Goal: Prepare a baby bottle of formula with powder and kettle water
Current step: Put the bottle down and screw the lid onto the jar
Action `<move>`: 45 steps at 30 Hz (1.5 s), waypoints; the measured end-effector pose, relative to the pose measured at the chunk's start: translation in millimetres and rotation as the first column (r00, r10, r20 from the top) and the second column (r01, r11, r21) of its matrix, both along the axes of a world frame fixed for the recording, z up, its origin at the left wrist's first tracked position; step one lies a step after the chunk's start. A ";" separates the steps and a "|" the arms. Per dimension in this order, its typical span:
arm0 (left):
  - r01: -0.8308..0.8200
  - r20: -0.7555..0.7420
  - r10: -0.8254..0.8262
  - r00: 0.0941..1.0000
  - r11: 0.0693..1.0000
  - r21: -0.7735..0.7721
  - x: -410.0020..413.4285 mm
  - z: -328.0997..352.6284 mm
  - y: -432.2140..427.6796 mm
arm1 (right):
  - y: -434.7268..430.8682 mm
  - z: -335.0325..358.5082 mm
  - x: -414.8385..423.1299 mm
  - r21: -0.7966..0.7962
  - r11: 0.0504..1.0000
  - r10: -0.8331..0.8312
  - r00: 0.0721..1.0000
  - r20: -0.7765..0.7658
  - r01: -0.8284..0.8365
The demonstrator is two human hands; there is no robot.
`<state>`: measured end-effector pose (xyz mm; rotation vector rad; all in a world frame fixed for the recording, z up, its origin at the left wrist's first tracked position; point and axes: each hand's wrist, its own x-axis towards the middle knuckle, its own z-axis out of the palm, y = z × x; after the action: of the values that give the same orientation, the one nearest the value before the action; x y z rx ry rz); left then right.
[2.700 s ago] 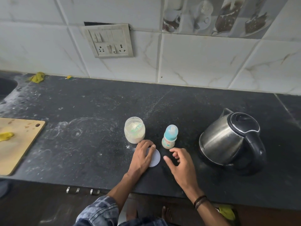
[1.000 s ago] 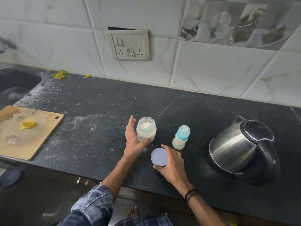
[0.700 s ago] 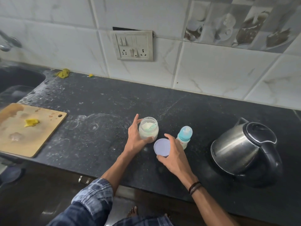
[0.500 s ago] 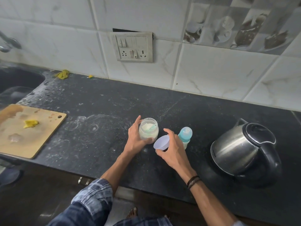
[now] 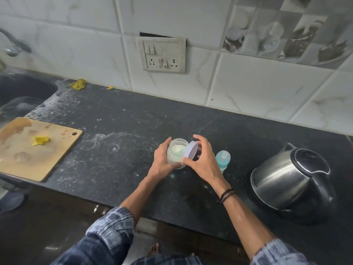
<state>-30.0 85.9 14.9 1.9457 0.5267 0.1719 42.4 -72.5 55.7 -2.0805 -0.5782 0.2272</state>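
Observation:
A clear powder jar [image 5: 175, 152] stands on the black counter [image 5: 118, 150], with white powder and a green scoop inside. My left hand [image 5: 162, 161] is wrapped around its left side. My right hand [image 5: 203, 159] holds the white round lid [image 5: 191, 150], tilted over the jar's right rim. Just right of my right hand stands the small baby bottle [image 5: 223, 157] with a teal cap, partly hidden by my fingers. The steel kettle [image 5: 286, 180] with black lid and handle sits at the far right.
A wooden cutting board [image 5: 36, 150] with a yellow scrap lies at the left, near the counter's front edge. A dark sink [image 5: 24, 88] and tap are at the far left. A switch and socket plate [image 5: 163, 54] is on the tiled wall.
My right hand picked the lid up from the counter and carried it up and left to the jar's mouth. My left hand closed around the jar.

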 end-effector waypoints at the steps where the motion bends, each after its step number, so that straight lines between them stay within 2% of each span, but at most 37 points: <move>1: -0.001 -0.001 0.001 1.000 1.000 -0.006 0.2 -0.6 -0.1 | 2.1 1.9 1.6 -0.005 1.000 0.007 1.000 -0.003 -0.007; 6: -0.028 0.004 0.029 1.000 0.996 -0.082 6.1 0.7 -2.8 | 15.4 10.4 9.9 -0.092 0.994 0.060 0.998 0.025 -0.058; 9: -0.037 0.007 0.038 0.999 0.992 -0.123 10.0 1.8 -5.2 | 25.9 14.8 15.2 -0.204 0.976 0.089 0.995 0.043 -0.079; 21: -0.047 0.047 0.053 0.997 0.991 -0.124 13.2 -11.2 -1.7 | 52.5 27.8 23.2 -0.517 0.842 0.247 0.962 0.116 -0.154; 31: -0.058 0.068 0.070 0.995 0.985 -0.164 13.2 -15.4 -1.1 | 56.3 31.6 24.0 -0.569 0.809 0.268 0.954 0.132 -0.149; 39: -0.056 0.069 0.067 0.995 0.988 -0.147 10.8 -16.5 -2.0 | 58.2 30.2 19.9 -0.604 0.795 0.213 0.957 0.198 -0.052; 45: -0.070 0.085 0.086 0.993 0.981 -0.181 9.9 -17.4 -3.4 | 51.9 38.5 19.3 -0.622 0.775 0.241 0.962 0.129 -0.110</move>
<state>-20.1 82.5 -2.4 1.7356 0.5395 0.2549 61.8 -20.6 94.2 -2.7039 -0.9216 0.3495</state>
